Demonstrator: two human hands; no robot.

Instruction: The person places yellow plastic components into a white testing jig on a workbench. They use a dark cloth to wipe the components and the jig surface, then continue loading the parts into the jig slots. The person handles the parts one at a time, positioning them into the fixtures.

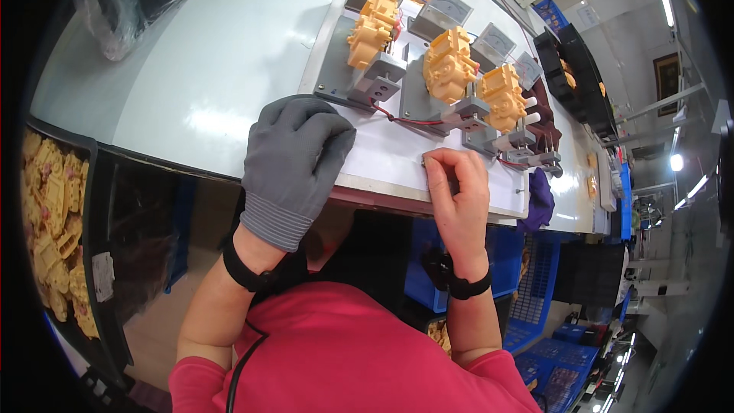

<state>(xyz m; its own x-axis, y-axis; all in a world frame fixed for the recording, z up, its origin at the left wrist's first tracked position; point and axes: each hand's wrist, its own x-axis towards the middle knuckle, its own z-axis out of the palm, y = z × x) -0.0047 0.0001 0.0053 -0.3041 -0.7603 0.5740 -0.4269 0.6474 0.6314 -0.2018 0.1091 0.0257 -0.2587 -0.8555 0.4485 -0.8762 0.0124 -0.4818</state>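
My left hand, in a grey knitted glove, rests at the front left of a white-topped board. Its fingers are curled inward and closed, and whatever may be in them is hidden. My bare right hand is closed in a pinch over the board's front edge; a tiny dark speck shows at the fingertips, too small to name. Beyond both hands, three orange-yellow plastic housings sit upright on grey metal test fixtures. Neither hand touches them. A red and black wire runs along the fixtures' front.
Analog dial meters stand behind the fixtures. A black crate of yellow parts is at the left. Plastic film lies at the far left. A purple cloth hangs by the board's right end, above blue crates.
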